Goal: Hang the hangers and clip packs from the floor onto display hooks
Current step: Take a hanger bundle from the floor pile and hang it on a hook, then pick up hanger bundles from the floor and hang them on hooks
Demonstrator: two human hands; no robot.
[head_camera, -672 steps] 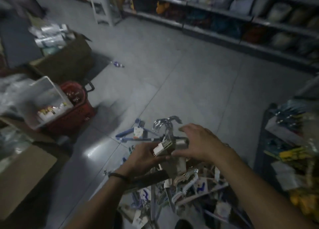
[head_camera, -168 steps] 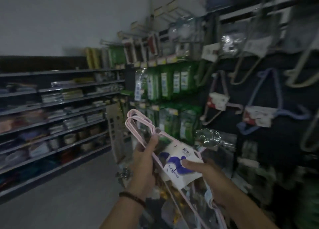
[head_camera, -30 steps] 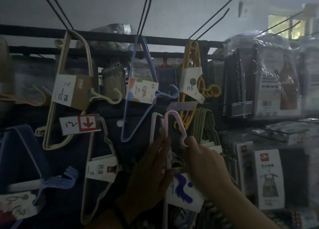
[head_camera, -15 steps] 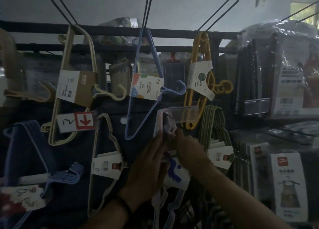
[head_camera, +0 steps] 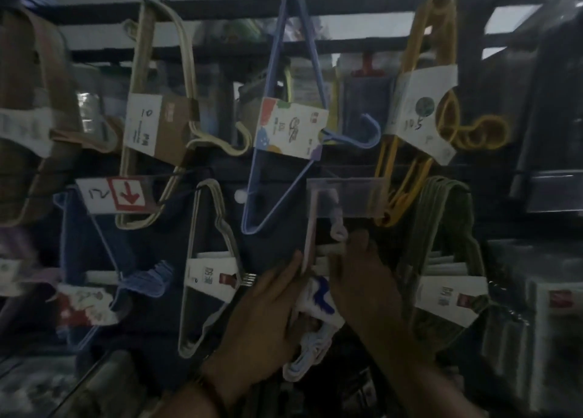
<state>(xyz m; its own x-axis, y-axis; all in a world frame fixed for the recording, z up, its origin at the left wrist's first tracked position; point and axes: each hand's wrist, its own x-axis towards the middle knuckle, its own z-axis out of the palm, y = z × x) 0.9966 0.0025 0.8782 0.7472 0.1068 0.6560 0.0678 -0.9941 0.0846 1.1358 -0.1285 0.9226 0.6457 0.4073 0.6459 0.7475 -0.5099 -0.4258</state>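
Note:
A pack of pink hangers (head_camera: 309, 228) with a white label marked in blue (head_camera: 318, 293) hangs upright at the centre of the rack. Its top sits behind a clear price-tag holder (head_camera: 347, 197) at the tip of a display hook. My left hand (head_camera: 268, 307) holds the pack's left side beside the label, fingers pointing up along the pink rod. My right hand (head_camera: 362, 275) grips the pack from the right, just below its curled hook end (head_camera: 339, 230). The hook wire itself is hidden behind the tag holder.
Other packs hang close around: a blue hanger (head_camera: 284, 133) above, yellow ones (head_camera: 419, 118) upper right, green ones (head_camera: 448, 260) right, grey ones (head_camera: 208, 260) left, cream ones (head_camera: 157, 118) upper left. A "12" arrow tag (head_camera: 115, 194) sticks out at left.
The pink hanger pack has gone up and its top now sits behind the clear tag holder. Both hands have slid lower along the pack.

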